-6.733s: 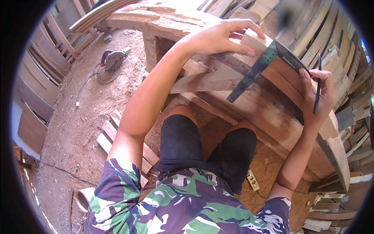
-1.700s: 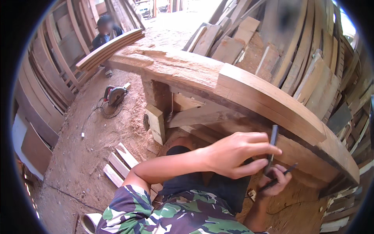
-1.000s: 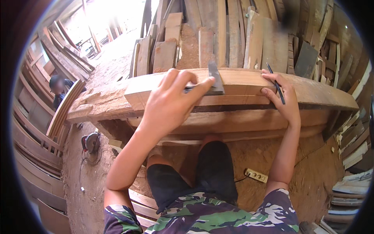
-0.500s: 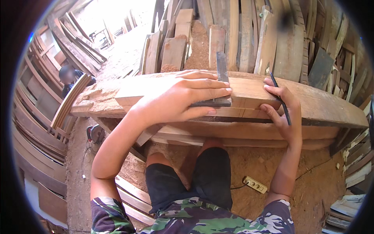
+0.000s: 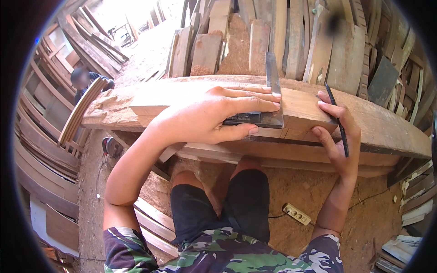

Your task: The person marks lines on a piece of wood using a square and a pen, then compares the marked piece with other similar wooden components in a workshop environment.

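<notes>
Worker at a curved beam, seen from the head; clock positions are read from the centre of the view. Nearest, at 6 o'clock, are the camouflage shirt (image 5: pixel 218 252) and dark shorts (image 5: pixel 196 209). The left hand (image 5: pixel 211 113), just above centre, grips the square (image 5: pixel 273 73): the fingers are extended side by side over it from above, and the thumb lies along its near side. The square rests on the block (image 5: pixel 302 104), its stock along the near edge and its blade pointing toward 1 o'clock across the top. At 3 o'clock the right hand (image 5: pixel 350 132) is curled around the pencil (image 5: pixel 344 146), whose upper end leans toward 11 o'clock; fingertips and thumb also meet the right end of the block. The block, paler than its surroundings, lies along the beam (image 5: pixel 391 120), which spans the view from 9 to 3 o'clock. Whether the two are joined cannot be told. On the floor (image 5: pixel 255 236), slats (image 5: pixel 154 223) lie at 7 o'clock and a power strip (image 5: pixel 297 214) between 4 and 5. A saw (image 5: pixel 110 148), partly hidden, sits at 9 o'clock. Beyond the hands, stacked curved strips (image 5: pixel 82 111) stand between 9 and 10 o'clock, with another person (image 5: pixel 81 79) behind them at 10. Farther off, planks (image 5: pixel 259 43) stand near 12 o'clock; a dark panel (image 5: pixel 383 82) leans between 2 and 3.
</notes>
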`<state>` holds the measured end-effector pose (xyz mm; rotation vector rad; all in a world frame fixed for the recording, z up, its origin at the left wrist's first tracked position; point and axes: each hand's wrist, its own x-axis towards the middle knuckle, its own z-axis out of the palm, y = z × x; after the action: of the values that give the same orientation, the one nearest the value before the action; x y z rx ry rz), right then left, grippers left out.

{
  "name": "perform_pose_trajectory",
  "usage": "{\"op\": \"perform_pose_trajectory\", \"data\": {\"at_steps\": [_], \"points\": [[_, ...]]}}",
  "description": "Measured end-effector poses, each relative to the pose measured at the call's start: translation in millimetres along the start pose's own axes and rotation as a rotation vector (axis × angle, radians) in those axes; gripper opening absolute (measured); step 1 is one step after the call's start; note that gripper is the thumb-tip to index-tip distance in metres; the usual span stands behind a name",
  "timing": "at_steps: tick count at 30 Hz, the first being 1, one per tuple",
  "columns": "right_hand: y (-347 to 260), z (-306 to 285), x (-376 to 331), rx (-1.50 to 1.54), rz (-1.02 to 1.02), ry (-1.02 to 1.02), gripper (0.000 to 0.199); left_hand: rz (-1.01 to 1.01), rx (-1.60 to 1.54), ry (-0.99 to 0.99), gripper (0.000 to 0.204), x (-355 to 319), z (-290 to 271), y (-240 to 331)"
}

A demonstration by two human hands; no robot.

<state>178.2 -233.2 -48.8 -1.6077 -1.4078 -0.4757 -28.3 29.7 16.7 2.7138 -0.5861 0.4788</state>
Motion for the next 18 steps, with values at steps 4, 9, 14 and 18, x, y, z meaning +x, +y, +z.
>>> {"op": "perform_pose_trajectory", "data": {"at_steps": [4, 9, 14, 18], "points": [[-0.7, -2.5, -1.7, 0.066, 0.062, -0.061, 0.048, 0.04, -0.001, 0.007, 0.05, 0.8, 1.0, -3.7], [-4.3, -1.5, 0.6, 0.04, 0.036, -0.039, 0.044, 0.05, 0.0, 0.032, 0.05, -0.1, 4.5, -5.8], [-13.6, -5.5, 2.0, 0.162, 0.153, 0.22, 0.039, 0.054, 0.025, 0.04, 0.052, 0.7, 5.0, -6.4], [-21.6, -11.8, 11.9, 0.204, 0.129, 0.364, 0.042, 0.027, 0.034, 0.017, 0.053, -0.6, 3.6, -5.7]]}}
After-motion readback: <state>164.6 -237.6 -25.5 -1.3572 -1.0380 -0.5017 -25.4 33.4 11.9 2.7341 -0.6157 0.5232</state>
